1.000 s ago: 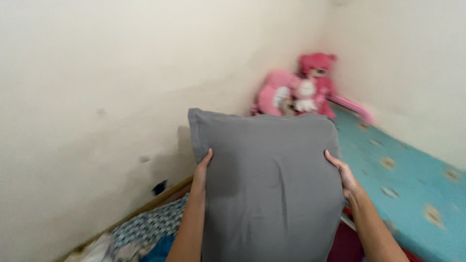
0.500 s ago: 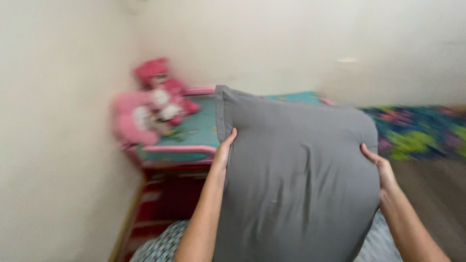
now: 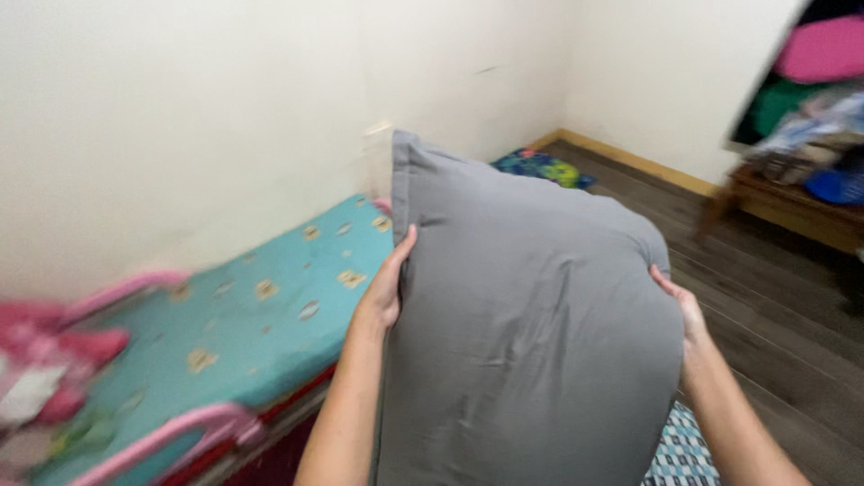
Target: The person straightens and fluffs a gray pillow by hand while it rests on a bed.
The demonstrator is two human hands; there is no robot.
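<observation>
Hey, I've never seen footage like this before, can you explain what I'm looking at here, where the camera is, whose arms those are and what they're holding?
The camera sits on a person's head and looks down and forward, so the two bare arms reaching in from the bottom are that person's own. There is no machine here. The left hand grips one side of a large grey pillow, and the right hand grips the other side, holding it upright in the air. Behind it, on the left, is a small bed with a turquoise patterned mattress and a pink frame, set against a pale wall. A blurred pink soft toy lies at its near end. On the right is dark wood flooring, with a wooden bench piled with clothes further back.
</observation>
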